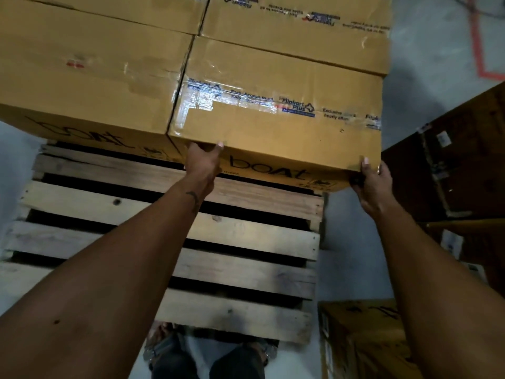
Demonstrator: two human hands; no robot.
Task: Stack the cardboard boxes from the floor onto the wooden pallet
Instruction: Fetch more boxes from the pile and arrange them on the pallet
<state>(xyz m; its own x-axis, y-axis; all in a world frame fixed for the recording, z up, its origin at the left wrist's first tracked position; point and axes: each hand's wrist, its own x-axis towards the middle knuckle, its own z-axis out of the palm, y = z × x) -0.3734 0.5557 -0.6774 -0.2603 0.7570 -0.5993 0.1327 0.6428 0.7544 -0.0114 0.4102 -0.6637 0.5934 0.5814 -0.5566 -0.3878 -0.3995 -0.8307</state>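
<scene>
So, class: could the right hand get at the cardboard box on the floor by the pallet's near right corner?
Probably not yet: the right hand grips the box on the pallet. Nothing blocks the floor box.

The near half of the pallet (232, 236) lies bare, open slats with dark gaps between them. Boxes (273, 86) wall off its far half edge to edge. A strip of floor (352, 236) runs along the right, hemmed by dark cartons (451, 165) and a near-right box (360, 343).
</scene>
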